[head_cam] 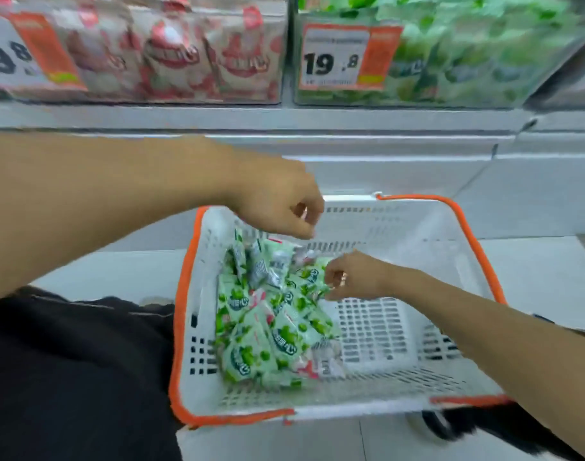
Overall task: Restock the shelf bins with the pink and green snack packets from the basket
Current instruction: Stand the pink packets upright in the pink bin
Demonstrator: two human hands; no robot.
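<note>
A white basket with an orange rim sits low in front of me. Inside it, to the left, lies a pile of green snack packets with a few pink packets among them. My right hand reaches into the basket and pinches the edge of a green packet at the pile's right side. Above the basket's far left corner hovers my left hand, its fingers loosely curled downward with nothing in them. Up on the shelf stand a clear bin of pink packets and a clear bin of green packets.
Price tags reading 19.8 hang on the bin fronts. A white shelf ledge runs between the bins and the basket. My dark clothing fills the lower left. The basket's right half shows its bare slotted floor.
</note>
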